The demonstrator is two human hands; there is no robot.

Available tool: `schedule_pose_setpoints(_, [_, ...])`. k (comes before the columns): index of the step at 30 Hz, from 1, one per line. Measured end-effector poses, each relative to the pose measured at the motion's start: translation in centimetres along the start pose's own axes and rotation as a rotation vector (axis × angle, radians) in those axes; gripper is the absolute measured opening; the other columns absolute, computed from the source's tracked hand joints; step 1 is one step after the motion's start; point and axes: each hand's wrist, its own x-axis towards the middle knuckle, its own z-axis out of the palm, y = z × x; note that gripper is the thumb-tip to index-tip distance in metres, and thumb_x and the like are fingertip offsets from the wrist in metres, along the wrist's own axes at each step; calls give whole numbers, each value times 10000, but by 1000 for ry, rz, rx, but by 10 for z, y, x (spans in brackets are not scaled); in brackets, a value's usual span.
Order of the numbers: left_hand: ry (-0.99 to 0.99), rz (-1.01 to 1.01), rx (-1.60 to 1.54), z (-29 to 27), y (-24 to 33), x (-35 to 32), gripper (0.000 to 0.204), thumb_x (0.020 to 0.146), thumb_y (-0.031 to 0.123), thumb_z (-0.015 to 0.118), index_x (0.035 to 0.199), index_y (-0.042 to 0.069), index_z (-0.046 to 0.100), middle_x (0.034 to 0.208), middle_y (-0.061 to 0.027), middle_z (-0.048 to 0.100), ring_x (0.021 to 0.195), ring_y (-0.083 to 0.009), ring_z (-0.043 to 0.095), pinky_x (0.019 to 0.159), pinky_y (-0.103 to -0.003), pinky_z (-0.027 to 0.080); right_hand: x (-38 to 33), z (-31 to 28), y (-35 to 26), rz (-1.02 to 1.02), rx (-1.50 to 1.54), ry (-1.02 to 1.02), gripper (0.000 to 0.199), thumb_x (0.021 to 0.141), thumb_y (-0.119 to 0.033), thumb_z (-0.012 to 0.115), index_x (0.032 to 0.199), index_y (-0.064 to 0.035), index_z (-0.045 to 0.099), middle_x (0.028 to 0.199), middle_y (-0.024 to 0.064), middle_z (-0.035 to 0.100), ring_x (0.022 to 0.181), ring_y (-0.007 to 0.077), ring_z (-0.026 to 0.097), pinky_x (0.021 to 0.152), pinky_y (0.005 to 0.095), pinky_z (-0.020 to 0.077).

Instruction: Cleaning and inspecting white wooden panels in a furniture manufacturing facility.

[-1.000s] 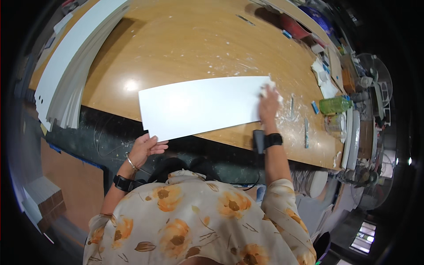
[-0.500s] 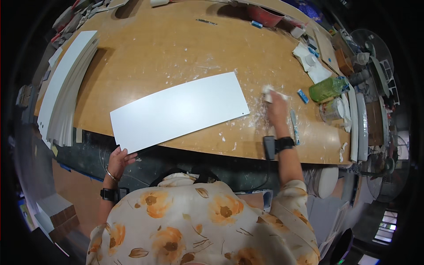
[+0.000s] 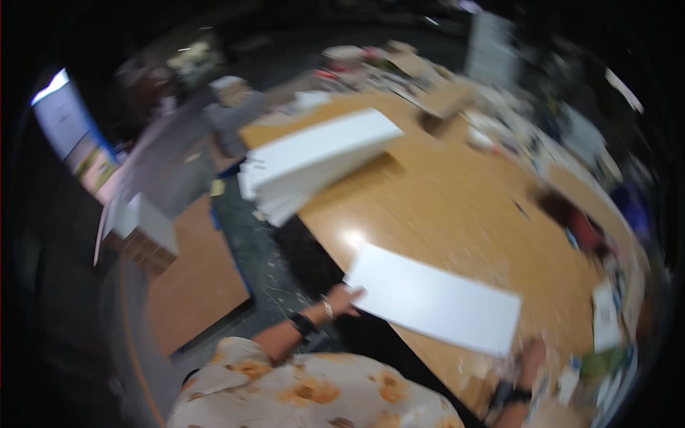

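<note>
A white rectangular panel [image 3: 435,301] lies on the wooden table [image 3: 457,203], its near-left end reaching the table's edge. My left hand [image 3: 344,300] grips that end at the corner, thumb on top. My right hand [image 3: 530,362] is over the table just beyond the panel's right end. Motion smears its fingers, and I cannot make out whether anything is in them. A stack of similar white panels [image 3: 321,153] rests at the table's left end.
White boxes [image 3: 143,232] stand by a brown board [image 3: 196,278] at the left. Along the far right of the table are a red bowl [image 3: 586,232], a green bottle [image 3: 603,362] and assorted clutter. The whole view is blurred.
The view has swung to the left, bringing the panel stack and the floor beside it toward the middle. My left hand still grips the panel; the white wad under my right hand no longer shows distinctly.
</note>
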Motion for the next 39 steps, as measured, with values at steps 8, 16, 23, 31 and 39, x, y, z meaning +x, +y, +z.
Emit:
schedule_pose_setpoints(8, [-119,-227,-291,24,50,-49,519,836,417,494,1116,-19,455,976,-115,600,751,-194,624,598,-277,517,37,4,29,-94,-225,-229,178,723,-183,550,749,-32,640,648,190,588,604,286,585,606,349,469])
schedule_pose_setpoints(16, [-297,-276,-211,29,51,-49,568,850,438,471,1127,-57,440,1022,-130,583,805,-212,625,623,-292,525,29,-29,6,-34,-280,-311,294,622,-252,640,829,-44,623,863,197,599,780,280,583,683,341,464])
schedule_pose_setpoints(23, [-270,-276,-299,9,63,-47,418,878,316,475,1056,-62,464,962,-160,591,807,-286,628,617,-321,535,22,-38,-18,-189,257,-110,254,761,-241,541,710,3,586,451,126,500,437,209,499,452,362,384])
schedule_pose_setpoints(31, [-285,-324,-213,17,71,-42,439,876,358,458,1123,-5,442,986,-123,587,819,-210,608,671,-290,504,-12,-69,-143,74,498,4,206,700,-138,579,875,-52,644,745,150,627,680,280,609,626,345,468])
schedule_pose_setpoints(39, [-311,-379,-214,18,68,-60,396,880,322,462,1062,-28,485,931,-146,599,789,-199,605,667,-277,502,-50,-30,-202,-112,403,67,163,804,-168,478,869,-75,596,783,126,552,740,298,536,639,401,442])
